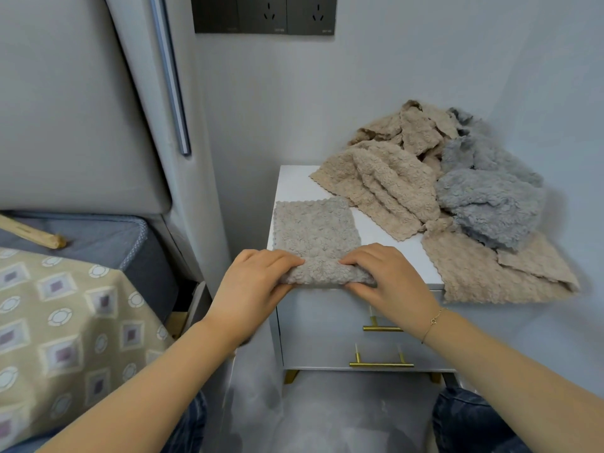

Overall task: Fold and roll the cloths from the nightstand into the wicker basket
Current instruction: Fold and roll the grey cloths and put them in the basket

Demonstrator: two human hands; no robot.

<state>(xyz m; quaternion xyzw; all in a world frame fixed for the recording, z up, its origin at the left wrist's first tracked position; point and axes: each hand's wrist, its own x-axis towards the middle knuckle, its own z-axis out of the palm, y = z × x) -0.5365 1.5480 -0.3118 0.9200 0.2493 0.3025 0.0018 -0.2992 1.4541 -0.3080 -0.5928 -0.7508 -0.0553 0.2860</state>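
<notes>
A grey-beige fluffy cloth (315, 228) lies folded in a strip on the front left of the white nightstand (295, 183). Its near end is curled into a roll at the nightstand's front edge. My left hand (253, 284) grips the roll's left end, and my right hand (387, 277) grips its right end, fingers over the top. A pile of beige cloths (379, 184) and blue-grey cloths (490, 204) is heaped on the right half of the nightstand. One beige cloth (483, 276) hangs over the front right corner. No wicker basket is in view.
A padded headboard (72, 103) and a bed with a patterned cover (65, 328) stand to the left. A wooden stick (32, 233) lies on the mattress. Two drawers with gold handles (380, 364) face me. A socket panel (264, 14) is on the wall above.
</notes>
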